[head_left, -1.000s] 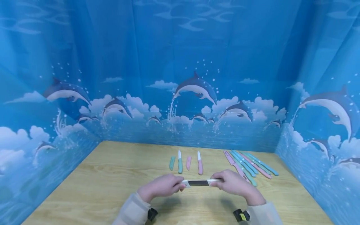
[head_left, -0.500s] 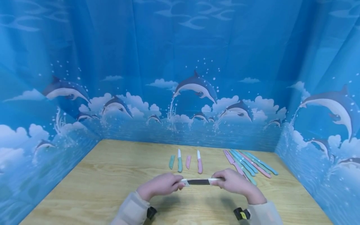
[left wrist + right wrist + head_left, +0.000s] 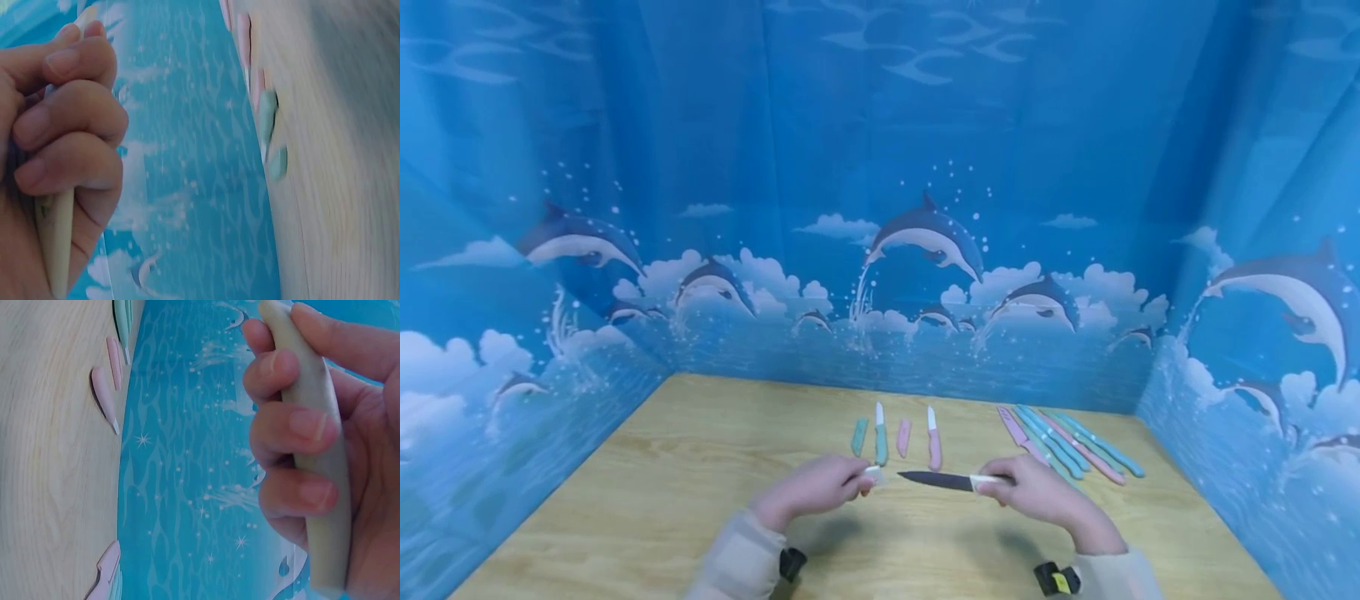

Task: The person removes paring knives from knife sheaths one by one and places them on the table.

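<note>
My right hand (image 3: 1037, 493) grips the cream-white handle (image 3: 319, 456) of a knife, its fingers curled round it in the right wrist view. The dark blade (image 3: 936, 480) points left, bare to its tip. My left hand (image 3: 812, 487) holds a white knife sheath (image 3: 57, 250), mostly covered by the curled fingers; only its end shows in the head view, a short gap from the blade tip. Both hands are above the wooden table. Behind them lie a green-handled paring knife (image 3: 881, 442) and a pink-handled one (image 3: 934, 446), blades pointing away.
A green sheath (image 3: 859, 437) and a pink sheath (image 3: 903, 437) lie beside the paring knives. To the right, several pink, green and blue knives (image 3: 1075, 446) lie fanned close together. Blue dolphin-printed curtains (image 3: 880, 350) border the wooden table (image 3: 700, 467) at the back and sides.
The hands have moved apart. The dark blade, earlier held between two white ends, has come out of the sheath: left hand went left with the sheath, right hand slightly right with the knife.
</note>
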{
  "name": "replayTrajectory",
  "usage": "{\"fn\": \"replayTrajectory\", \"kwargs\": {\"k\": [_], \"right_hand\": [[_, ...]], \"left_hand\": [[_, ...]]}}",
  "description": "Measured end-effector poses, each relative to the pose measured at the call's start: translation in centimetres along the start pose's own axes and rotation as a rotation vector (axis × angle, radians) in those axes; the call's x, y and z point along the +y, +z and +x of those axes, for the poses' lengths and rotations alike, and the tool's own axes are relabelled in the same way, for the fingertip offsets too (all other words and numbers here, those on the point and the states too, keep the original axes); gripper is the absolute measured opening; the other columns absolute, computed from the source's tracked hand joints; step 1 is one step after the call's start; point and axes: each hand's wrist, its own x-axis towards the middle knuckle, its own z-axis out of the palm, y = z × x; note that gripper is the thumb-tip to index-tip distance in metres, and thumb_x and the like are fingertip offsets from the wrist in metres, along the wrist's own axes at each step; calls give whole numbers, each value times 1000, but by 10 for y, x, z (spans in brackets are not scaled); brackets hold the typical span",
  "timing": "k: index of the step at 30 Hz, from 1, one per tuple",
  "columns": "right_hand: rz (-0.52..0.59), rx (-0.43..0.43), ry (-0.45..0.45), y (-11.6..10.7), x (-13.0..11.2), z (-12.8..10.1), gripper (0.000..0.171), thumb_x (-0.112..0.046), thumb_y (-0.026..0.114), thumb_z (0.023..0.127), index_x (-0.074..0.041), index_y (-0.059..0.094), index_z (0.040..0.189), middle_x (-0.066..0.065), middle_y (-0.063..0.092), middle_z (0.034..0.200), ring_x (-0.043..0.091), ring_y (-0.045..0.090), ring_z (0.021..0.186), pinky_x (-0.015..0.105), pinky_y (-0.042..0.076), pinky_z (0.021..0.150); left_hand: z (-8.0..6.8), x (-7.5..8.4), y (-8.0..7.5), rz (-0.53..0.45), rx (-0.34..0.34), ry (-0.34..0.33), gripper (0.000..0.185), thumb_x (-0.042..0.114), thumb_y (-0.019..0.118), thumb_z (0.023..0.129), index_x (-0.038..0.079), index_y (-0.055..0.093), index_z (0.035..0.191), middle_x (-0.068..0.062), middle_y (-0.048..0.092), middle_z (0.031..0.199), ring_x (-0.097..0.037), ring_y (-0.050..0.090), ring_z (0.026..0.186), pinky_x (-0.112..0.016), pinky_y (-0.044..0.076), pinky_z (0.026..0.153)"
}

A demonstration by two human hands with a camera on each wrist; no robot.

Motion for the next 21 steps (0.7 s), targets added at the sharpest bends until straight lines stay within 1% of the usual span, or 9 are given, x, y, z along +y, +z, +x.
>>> {"fn": "replayTrajectory", "kwargs": {"k": [3,6,8,10,12,14,16,19,21], "right_hand": [[16,39,14,3,3,0,26,-38,57,97,-15,67,95,0,59,72,9,46,58,27,40,55],[19,81,26,11,3,5,28,-40,54,98,-15,64,91,-1,55,69,7,41,55,25,37,52],[36,112,45,19,1,11,28,-41,54,98,-15,62,91,-2,54,67,6,36,52,23,34,48],[81,141,64,27,-2,20,27,-39,56,97,-13,60,94,-1,54,66,6,35,50,21,32,45],[140,189,96,36,-7,31,25,-36,57,97,-11,60,97,0,55,66,7,37,49,20,32,44],[222,240,129,44,-14,44,24,-32,58,97,-8,58,97,1,56,67,9,39,50,20,32,44],[307,285,154,52,-21,59,23,-28,57,98,-5,57,98,2,56,67,9,40,49,20,33,43],[461,285,186,64,-34,85,19,-18,54,97,0,52,102,5,57,71,11,43,53,21,35,47],[534,272,205,72,-43,103,21,-11,53,92,3,50,107,9,59,78,13,46,55,22,39,49]], "left_hand": [[-4,-7,-5,-88,22,-54,24,26,46,103,10,62,93,-3,62,80,-6,50,65,-24,44,59],[-8,-11,-8,-163,67,-111,27,26,45,104,7,62,95,-2,58,76,-10,46,62,-25,40,55],[-8,-13,-10,-202,118,-160,28,25,45,104,5,62,96,-1,52,71,-12,42,59,-25,37,52],[-8,-17,-12,-190,182,-210,27,24,45,104,5,61,95,0,48,67,-12,39,57,-26,35,52],[-6,-22,-15,-189,239,-272,25,22,44,104,5,60,94,0,47,66,-13,39,57,-27,35,53],[-4,-30,-18,-190,291,-322,24,17,43,104,3,60,95,-2,49,68,-13,41,59,-27,37,55],[-1,-39,-21,-221,318,-373,23,12,40,103,0,59,97,-4,51,71,-14,43,61,-26,37,56],[1,-55,-26,-307,352,-430,24,7,35,103,-6,55,102,-7,53,74,-14,44,61,-25,38,55],[4,-67,-29,-351,357,-469,25,6,34,103,-10,54,105,-9,53,75,-13,43,60,-23,38,54]]}}
